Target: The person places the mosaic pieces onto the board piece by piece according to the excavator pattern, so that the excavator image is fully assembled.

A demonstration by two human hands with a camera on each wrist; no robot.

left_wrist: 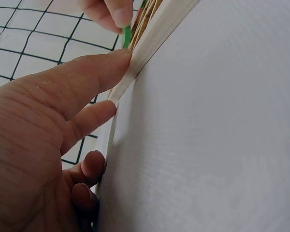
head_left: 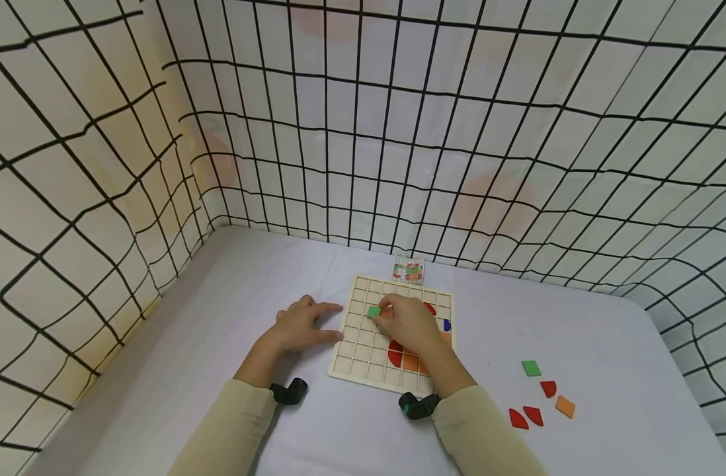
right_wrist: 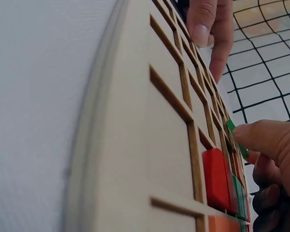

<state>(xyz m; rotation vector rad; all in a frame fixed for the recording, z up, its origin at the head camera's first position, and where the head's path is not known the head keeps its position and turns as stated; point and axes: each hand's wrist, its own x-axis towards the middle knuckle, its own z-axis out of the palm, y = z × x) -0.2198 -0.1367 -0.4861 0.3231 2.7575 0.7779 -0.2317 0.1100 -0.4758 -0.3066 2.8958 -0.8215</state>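
A square wooden grid board (head_left: 357,360) lies on the table, with red, orange and blue pieces in its right-hand cells. My right hand (head_left: 410,324) reaches over the board and pinches a green square piece (head_left: 373,311) between thumb and finger. The same green piece (right_wrist: 230,126) appears tilted above the cells in the right wrist view. My left hand (head_left: 303,325) is at the board's left side, its thumb and forefinger extended and touching the edge. A red piece (right_wrist: 215,178) sits in a cell nearby. My right hand hides part of the board.
Loose pieces lie on the table at right: a green square (head_left: 531,368), an orange one (head_left: 565,406) and several red ones (head_left: 533,416). A small patterned card (head_left: 408,270) stands behind the board. Black wire mesh (head_left: 339,132) encloses the back and sides.
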